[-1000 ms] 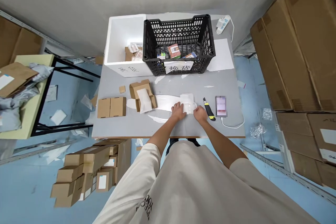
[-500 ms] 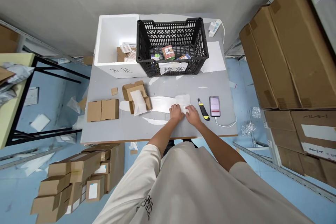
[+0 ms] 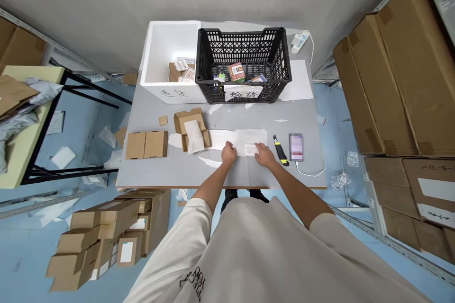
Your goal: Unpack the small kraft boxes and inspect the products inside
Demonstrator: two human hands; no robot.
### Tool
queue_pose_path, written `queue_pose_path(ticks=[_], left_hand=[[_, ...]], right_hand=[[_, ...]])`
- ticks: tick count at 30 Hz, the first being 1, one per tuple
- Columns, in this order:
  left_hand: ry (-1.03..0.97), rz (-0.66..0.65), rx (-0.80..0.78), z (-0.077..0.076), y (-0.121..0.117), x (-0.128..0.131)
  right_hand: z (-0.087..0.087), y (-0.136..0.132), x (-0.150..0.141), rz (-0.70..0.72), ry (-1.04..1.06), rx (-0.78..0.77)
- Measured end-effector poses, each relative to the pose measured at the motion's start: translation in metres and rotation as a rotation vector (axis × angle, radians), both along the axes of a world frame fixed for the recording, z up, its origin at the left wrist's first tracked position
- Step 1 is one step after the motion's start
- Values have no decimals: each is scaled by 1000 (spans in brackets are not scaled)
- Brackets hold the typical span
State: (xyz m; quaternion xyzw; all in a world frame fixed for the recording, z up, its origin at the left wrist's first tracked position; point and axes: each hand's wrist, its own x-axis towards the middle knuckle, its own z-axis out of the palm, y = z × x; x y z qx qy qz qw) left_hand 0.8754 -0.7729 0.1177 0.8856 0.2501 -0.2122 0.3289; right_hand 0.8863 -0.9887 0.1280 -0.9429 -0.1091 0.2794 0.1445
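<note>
Across the table (image 3: 167,170), the left hand (image 3: 229,154) curls at a white sheet (image 3: 239,138), the right hand (image 3: 265,155) touches a packet (image 3: 250,150); finger pinch unclear. Uneven tugging could tear the sheet.

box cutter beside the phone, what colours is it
The box cutter is black and yellow, shown best in the head view.

L arm (image 3: 212,181) slants up & right from btm ctr of frame; R arm (image 3: 296,190) slants up & left from lower right. L hand (image 3: 229,153), just below ctr, is curled in, fingers mostly hidden. R hand (image 3: 265,155), a bit right of ctr, has fingers pointing upper left. Hands apart, approx. level.
</note>
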Motion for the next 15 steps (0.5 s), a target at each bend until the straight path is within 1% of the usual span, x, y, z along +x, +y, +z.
queue_pose_path(ticks=[2,3,4,5,6,8,9,10,11,12,13,15], left_hand=[[-15,-20,34,4,4,-1],[-53,-51,75,7,5,-2],[-111,-110,121,12,5,-2],[-189,-199,169,17,5,-3],[-262,-324,197,23,3,-3],[-363,-676,128,32,-3,-1],[-389,-817,81,35,-7,0],[-397,-907,52,36,-11,2],[-397,-949,46,36,-14,5],[-379,-956,54,35,-17,7],[-331,-929,72,33,-19,9],[-208,-819,122,27,-22,13]], right_hand=[[-1,0,1,-10,9,-3],[-2,0,2,-15,10,-7],[-2,0,2,-20,7,-13],[-3,1,3,-24,0,-21],[-3,2,3,-27,-10,-29],[-3,4,4,-36,-35,-42],[-3,6,5,-41,-45,-44],[-3,7,6,-45,-52,-43],[-2,8,6,-49,-55,-39],[-2,9,7,-51,-53,-34],[-1,9,8,-52,-47,-29],[0,9,9,-52,-31,-23]])
